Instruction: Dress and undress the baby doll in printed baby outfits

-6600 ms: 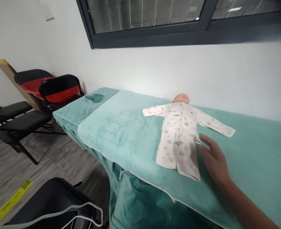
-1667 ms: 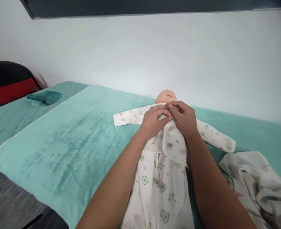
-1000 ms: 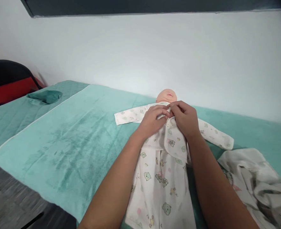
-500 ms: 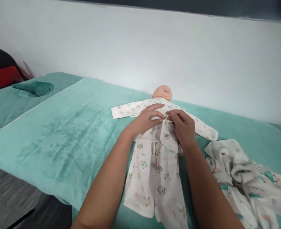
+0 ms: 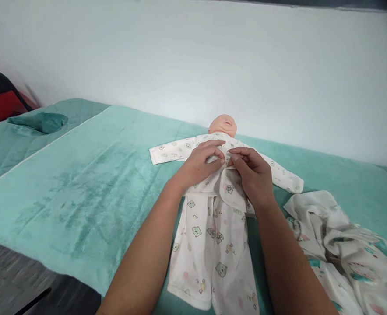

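A baby doll (image 5: pixel 222 125) lies on its back on the teal bed cover, dressed in a white printed baby shirt (image 5: pixel 175 149) with long sleeves spread sideways. Matching printed trousers (image 5: pixel 193 249) cover its lower half. At the shirt's front opening, my left hand (image 5: pixel 206 162) pinches the fabric edge, thumb and forefinger close together. My right hand (image 5: pixel 252 170) grips the other edge of the front just beside it, fingers curled. Below my hands the shirt's lower front flap hangs loose over the trousers. Whatever fastener sits between the fingertips is hidden.
Crumpled white clothes (image 5: pixel 341 245) with teal and pink prints lie at the right. The teal cover (image 5: pixel 91 175) stretches left, where a face-hole in the bed (image 5: pixel 39 122) shows. A white wall (image 5: pixel 180 57) rises behind; a red and black chair (image 5: pixel 1 98) stands far left.
Both hands stay at the shirt front; their fingertips have shifted slightly up along the opening. The camera view has tilted a little. The doll and the crumpled clothes lie as before.
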A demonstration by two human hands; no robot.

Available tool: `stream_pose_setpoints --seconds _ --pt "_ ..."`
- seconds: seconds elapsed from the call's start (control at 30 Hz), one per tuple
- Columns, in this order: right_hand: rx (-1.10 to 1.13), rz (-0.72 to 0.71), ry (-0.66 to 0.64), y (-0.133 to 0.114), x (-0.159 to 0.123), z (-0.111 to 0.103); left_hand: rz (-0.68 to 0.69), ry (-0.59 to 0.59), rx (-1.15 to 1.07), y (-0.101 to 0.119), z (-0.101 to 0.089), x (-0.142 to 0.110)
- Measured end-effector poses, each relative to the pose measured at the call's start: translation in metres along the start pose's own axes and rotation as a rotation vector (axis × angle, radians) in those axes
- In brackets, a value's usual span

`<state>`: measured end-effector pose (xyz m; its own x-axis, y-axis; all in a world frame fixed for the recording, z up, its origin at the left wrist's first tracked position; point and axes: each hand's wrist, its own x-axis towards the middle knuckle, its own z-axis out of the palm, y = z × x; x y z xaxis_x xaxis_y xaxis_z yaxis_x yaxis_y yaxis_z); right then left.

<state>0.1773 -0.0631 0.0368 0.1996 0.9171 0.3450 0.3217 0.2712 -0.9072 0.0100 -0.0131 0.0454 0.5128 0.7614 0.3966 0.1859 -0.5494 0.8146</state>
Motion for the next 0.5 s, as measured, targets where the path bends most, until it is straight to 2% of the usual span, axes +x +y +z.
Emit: stream_pose_setpoints --seconds 0.07,0.13,0.27,0.33,0.43,0.5 --pt "-0.146 -0.022 -0.028 -0.006 -0.002 -0.002 -0.012 0.094 -0.147 -0.001 0.000 -0.001" --pt "-0.278 -0.044 -0.111 -0.015 -0.005 -0.006 -0.044 0.202 -0.286 -0.003 0.001 -0.002" --pt "-0.299 -0.008 -0.260 -0.027 -0.013 -0.015 -0.152 0.472 -0.554 -0.016 0.006 -0.002" --pt "-0.257 -0.001 -0.171 -0.022 -0.017 -0.018 -0.215 0.641 -0.670 -0.028 0.005 -0.005" --pt "-0.188 0.002 0.177 0.001 -0.022 -0.032 -0.294 0.882 -0.760 -0.048 -0.003 -0.015" --pt "-0.211 0.004 0.344 0.022 -0.025 -0.052 -0.317 0.965 -0.762 -0.058 -0.011 -0.021"
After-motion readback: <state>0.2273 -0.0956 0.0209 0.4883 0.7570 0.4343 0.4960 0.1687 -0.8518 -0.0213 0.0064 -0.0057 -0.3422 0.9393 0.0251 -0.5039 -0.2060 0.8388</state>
